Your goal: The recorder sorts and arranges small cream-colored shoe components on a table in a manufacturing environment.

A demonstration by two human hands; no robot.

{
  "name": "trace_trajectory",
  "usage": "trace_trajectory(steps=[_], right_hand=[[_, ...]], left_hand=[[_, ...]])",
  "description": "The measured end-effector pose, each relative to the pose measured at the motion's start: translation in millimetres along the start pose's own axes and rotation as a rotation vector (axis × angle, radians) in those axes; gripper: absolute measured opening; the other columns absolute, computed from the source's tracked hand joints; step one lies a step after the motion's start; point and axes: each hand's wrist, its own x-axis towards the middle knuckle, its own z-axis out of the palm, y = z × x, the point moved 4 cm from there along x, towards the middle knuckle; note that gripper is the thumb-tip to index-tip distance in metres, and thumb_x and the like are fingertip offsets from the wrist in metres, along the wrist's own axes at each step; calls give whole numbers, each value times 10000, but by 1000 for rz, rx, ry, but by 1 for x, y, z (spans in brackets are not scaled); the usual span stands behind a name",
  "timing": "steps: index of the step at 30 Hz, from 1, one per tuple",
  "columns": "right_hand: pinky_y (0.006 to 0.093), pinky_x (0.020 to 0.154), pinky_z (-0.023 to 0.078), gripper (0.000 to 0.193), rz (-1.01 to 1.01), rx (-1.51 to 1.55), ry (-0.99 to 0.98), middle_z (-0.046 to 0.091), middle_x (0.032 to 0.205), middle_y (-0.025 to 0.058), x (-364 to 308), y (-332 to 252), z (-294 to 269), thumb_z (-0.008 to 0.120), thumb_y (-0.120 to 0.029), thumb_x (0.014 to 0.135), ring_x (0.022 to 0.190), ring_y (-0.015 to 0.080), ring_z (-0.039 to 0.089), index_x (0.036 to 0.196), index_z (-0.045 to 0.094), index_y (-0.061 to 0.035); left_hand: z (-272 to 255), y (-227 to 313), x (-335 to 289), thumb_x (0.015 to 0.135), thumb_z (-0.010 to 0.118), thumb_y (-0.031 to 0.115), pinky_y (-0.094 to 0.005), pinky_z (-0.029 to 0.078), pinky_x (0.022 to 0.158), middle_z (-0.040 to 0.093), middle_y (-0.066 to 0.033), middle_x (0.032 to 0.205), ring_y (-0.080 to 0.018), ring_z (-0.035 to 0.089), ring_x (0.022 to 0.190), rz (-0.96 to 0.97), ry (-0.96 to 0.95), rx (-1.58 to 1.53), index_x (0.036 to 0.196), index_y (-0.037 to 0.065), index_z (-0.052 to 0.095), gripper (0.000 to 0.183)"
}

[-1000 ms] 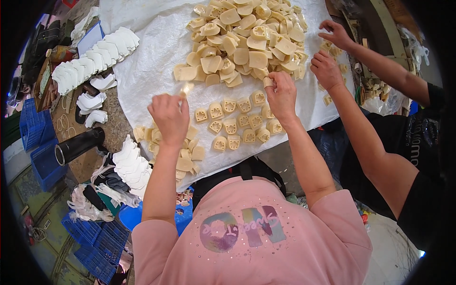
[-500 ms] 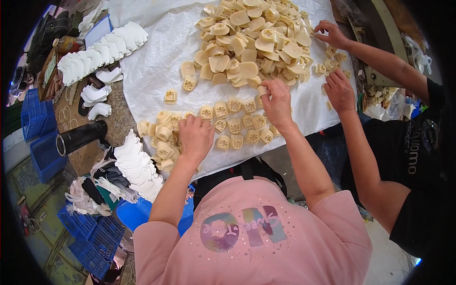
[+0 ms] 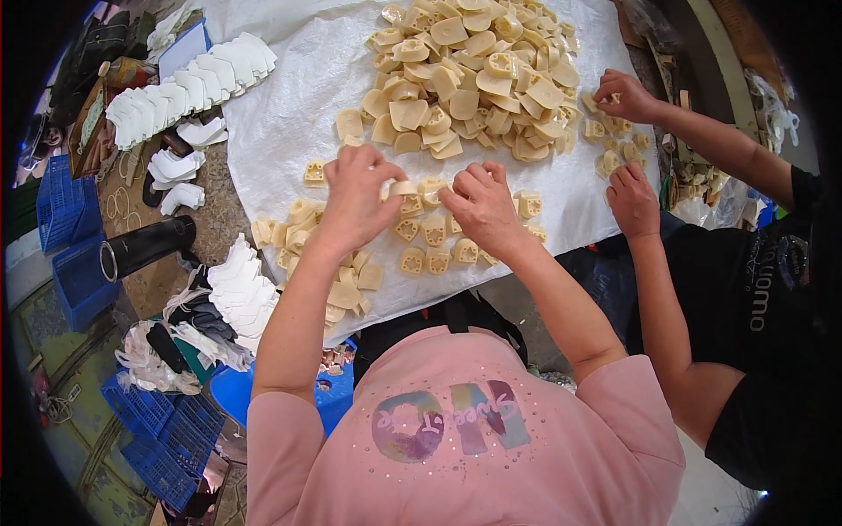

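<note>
My left hand (image 3: 358,200) is closed over the left end of the rows, thumb and forefinger pinching a cream D-shaped heel piece (image 3: 403,188). My right hand (image 3: 484,209) has its fingers curled down over the same rows; what lies under the fingertips is hidden. Between and below my hands stand small rows of heel pieces (image 3: 433,232), their star-shaped hollows facing up. Loose heel pieces (image 3: 348,287) lie partly behind my left forearm. Beyond my hands rises a large pile of them (image 3: 474,79).
A white sheet (image 3: 289,96) covers the table. On the right, a co-worker's hands (image 3: 633,197) are at a smaller group of pieces (image 3: 607,162). White shaped pieces (image 3: 189,92) lie overlapped at left, near a black tube (image 3: 149,245). Blue crates (image 3: 66,206) stand farther left.
My left hand has moved from the loose pieces up and right to the rows, now with a piece pinched. The right hand has come down and left from the pile's edge.
</note>
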Motion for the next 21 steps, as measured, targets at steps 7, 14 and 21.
trace_trajectory(steps=[7, 14, 21], right_hand=[[428, 866, 307, 65, 76, 34, -33, 474, 746, 7, 21, 0, 27, 604, -82, 698, 820, 186, 503, 727, 577, -134], [459, 897, 283, 52, 3, -96, -69, 494, 760, 3, 56, -8, 71, 590, -126, 737, 878, 190, 508, 696, 579, -155], [500, 938, 242, 81, -30, -125, -278, 513, 802, 6, 60, -13, 81, 593, -104, 737, 950, 200, 494, 771, 630, -167]], left_hand=[[9, -61, -30, 669, 690, 99, -402, 312, 868, 520, -35, 894, -237, 465, 961, -340, 293, 99, 941, 140, 655, 277], [36, -59, -24, 676, 716, 109, -409, 315, 856, 546, -19, 888, -223, 473, 947, -131, 244, 412, 940, 137, 659, 272], [37, -60, -34, 723, 686, 101, -420, 320, 854, 555, -42, 903, -242, 468, 969, -226, 40, 329, 906, 122, 703, 185]])
